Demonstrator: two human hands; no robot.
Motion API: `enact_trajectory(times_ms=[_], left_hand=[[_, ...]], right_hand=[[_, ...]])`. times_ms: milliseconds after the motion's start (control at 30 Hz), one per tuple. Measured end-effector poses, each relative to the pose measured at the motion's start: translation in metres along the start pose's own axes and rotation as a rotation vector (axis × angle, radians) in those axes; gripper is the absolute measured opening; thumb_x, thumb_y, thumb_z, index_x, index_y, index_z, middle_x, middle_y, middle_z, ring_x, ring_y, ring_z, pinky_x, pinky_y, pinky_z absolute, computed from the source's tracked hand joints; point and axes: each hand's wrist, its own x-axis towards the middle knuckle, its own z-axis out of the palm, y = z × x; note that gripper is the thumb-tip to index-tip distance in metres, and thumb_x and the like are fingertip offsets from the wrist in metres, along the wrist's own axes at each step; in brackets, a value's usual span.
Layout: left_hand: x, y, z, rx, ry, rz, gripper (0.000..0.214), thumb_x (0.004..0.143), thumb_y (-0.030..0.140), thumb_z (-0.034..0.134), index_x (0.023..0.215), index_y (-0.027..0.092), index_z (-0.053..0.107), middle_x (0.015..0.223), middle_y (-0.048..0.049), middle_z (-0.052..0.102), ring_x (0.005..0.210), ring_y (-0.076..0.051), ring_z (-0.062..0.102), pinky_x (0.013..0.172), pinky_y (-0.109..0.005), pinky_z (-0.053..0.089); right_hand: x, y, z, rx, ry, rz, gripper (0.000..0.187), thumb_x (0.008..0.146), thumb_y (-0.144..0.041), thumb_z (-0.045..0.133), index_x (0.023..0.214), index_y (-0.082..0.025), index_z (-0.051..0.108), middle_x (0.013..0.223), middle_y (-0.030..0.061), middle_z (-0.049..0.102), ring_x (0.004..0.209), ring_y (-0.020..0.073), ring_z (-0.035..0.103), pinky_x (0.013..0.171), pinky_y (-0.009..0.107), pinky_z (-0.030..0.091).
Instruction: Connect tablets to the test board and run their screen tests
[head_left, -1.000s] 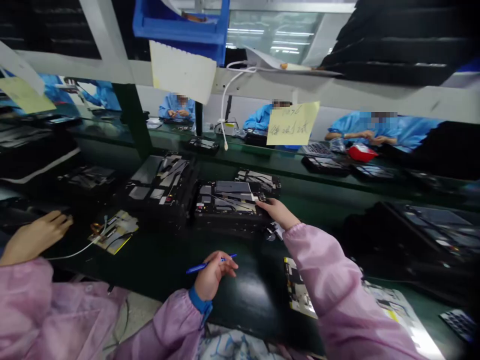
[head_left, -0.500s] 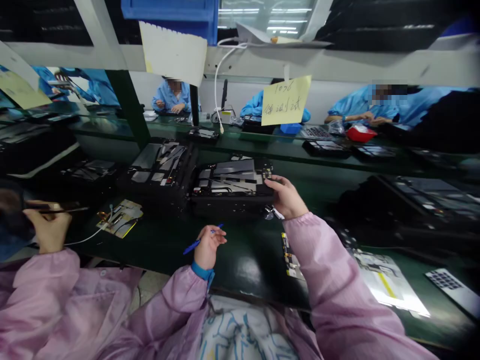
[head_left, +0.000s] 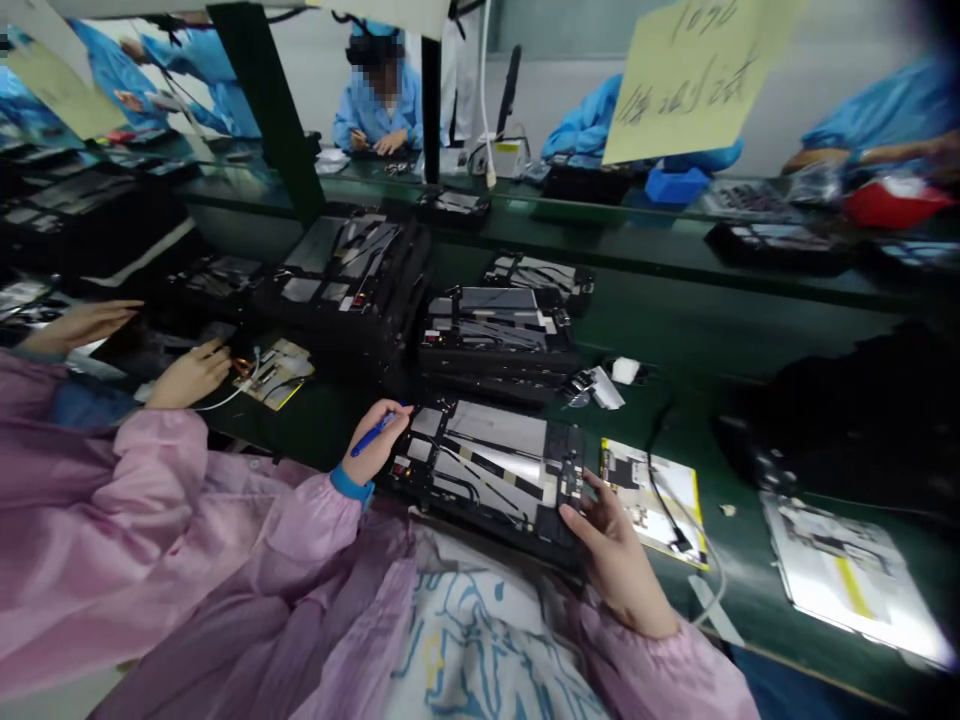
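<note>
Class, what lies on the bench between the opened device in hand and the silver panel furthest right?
Beyond the right hand, the head view shows a yellow-edged panel crossed by a black cable, plus white cable, pale strip and scrap.

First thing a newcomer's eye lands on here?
Front and centre: an opened electronic device, innards exposed, the right hand gripping its right end and the left hand, holding a blue pen, at its left. Then the handwritten yellow note at upper right.
</note>
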Motion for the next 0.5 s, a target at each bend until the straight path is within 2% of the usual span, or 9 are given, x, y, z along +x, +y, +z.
enact_trajectory(times_ms=[67, 133, 200, 333, 433, 500], left_hand=[[-0.004, 0.004, -0.002, 0.148, -0.053, 0.005, 0.021, 0.077, 0.037, 0.062, 0.082, 0.018, 0.054, 0.111, -0.0104, 0.068, 0.105, -0.023, 0.063, 0.096, -0.038, 0.044], [-0.006, 0.008, -0.001, 0.266, -0.075, 0.027, 0.018, 0.078, 0.035, 0.059, 0.083, 0.019, 0.052, 0.111, -0.0100, 0.068, 0.096, -0.021, 0.065, 0.092, -0.037, 0.046], [-0.006, 0.010, 0.000, 0.368, -0.075, 0.072, 0.017, 0.079, 0.034, 0.056, 0.084, 0.019, 0.051, 0.105, -0.0081, 0.068, 0.088, -0.019, 0.066, 0.086, -0.035, 0.048], [-0.001, 0.013, 0.005, 0.578, -0.086, 0.173, 0.017, 0.080, 0.036, 0.054, 0.080, 0.020, 0.050, 0.079, -0.0012, 0.065, 0.074, -0.016, 0.062, 0.073, -0.028, 0.047], [0.005, 0.017, 0.007, 0.645, -0.096, 0.183, 0.017, 0.080, 0.036, 0.053, 0.077, 0.020, 0.050, 0.073, 0.0012, 0.061, 0.067, -0.013, 0.057, 0.068, -0.026, 0.044], [0.007, 0.020, 0.007, 0.638, -0.092, 0.177, 0.017, 0.079, 0.036, 0.053, 0.075, 0.020, 0.049, 0.073, 0.0014, 0.059, 0.067, -0.013, 0.056, 0.067, -0.025, 0.043]], right_hand=[[0.009, -0.003, 0.006, -0.268, 0.100, -0.118, 0.067, 0.080, -0.055, 0.056, 0.135, -0.021, 0.041, 0.124, 0.0176, 0.054, 0.114, 0.0311, 0.055, 0.093, 0.053, 0.047], [0.019, -0.011, 0.012, -0.552, 0.205, -0.295, 0.071, 0.078, -0.056, 0.058, 0.133, -0.014, 0.045, 0.134, 0.0224, 0.043, 0.129, 0.0364, 0.040, 0.103, 0.058, 0.037], [0.029, -0.018, 0.018, -0.729, 0.204, -0.416, 0.076, 0.077, -0.059, 0.059, 0.135, -0.012, 0.043, 0.140, 0.0244, 0.035, 0.133, 0.0389, 0.032, 0.104, 0.059, 0.033], [0.043, -0.016, 0.029, -0.766, 0.070, -0.424, 0.074, 0.079, -0.061, 0.055, 0.136, -0.016, 0.042, 0.141, 0.0227, 0.033, 0.132, 0.0383, 0.033, 0.100, 0.058, 0.038], [0.047, -0.007, 0.032, -0.702, 0.079, -0.412, 0.056, 0.084, -0.054, 0.050, 0.126, -0.017, 0.051, 0.141, 0.0206, 0.034, 0.133, 0.0351, 0.033, 0.103, 0.055, 0.036], [0.046, -0.005, 0.032, -0.677, 0.106, -0.412, 0.043, 0.085, -0.051, 0.050, 0.110, -0.017, 0.060, 0.140, 0.0193, 0.037, 0.133, 0.0353, 0.033, 0.103, 0.058, 0.033]])
